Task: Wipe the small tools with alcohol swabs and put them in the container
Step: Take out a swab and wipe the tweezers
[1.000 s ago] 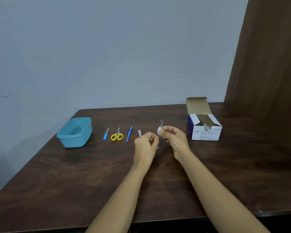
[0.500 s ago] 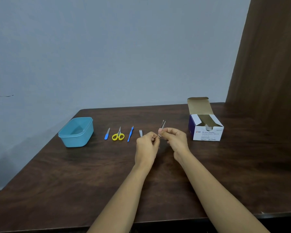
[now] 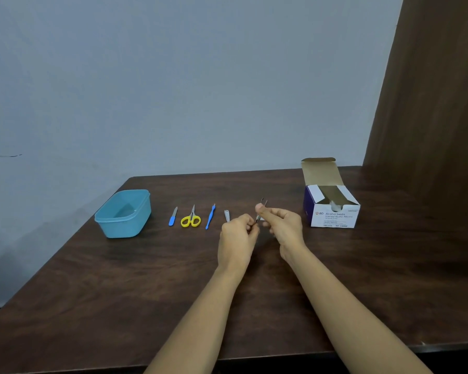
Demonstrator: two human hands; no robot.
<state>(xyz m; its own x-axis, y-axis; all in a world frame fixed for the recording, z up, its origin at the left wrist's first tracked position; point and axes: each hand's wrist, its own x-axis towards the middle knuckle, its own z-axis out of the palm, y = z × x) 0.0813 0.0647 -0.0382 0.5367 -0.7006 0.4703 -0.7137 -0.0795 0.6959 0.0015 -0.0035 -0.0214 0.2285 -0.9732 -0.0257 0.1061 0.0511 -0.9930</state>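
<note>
Holds metal tweezers [image 3: 262, 207] tilted above the tabletop [image 3: 146, 279], tips up and pointing away. Grips the lower end in the curled fingers of the left hand [image 3: 238, 238]; pinches the upper part between thumb and fingers of the right hand [image 3: 281, 225]. Just to the left, lying in a row: nail clipper [image 3: 227, 215], blue-handled tool [image 3: 210, 220], yellow scissors [image 3: 191, 220], blue nail file [image 3: 173, 217]. Beyond these, a teal container [image 3: 123, 221]. To the right, an open box of alcohol swabs [image 3: 333, 215].
</note>
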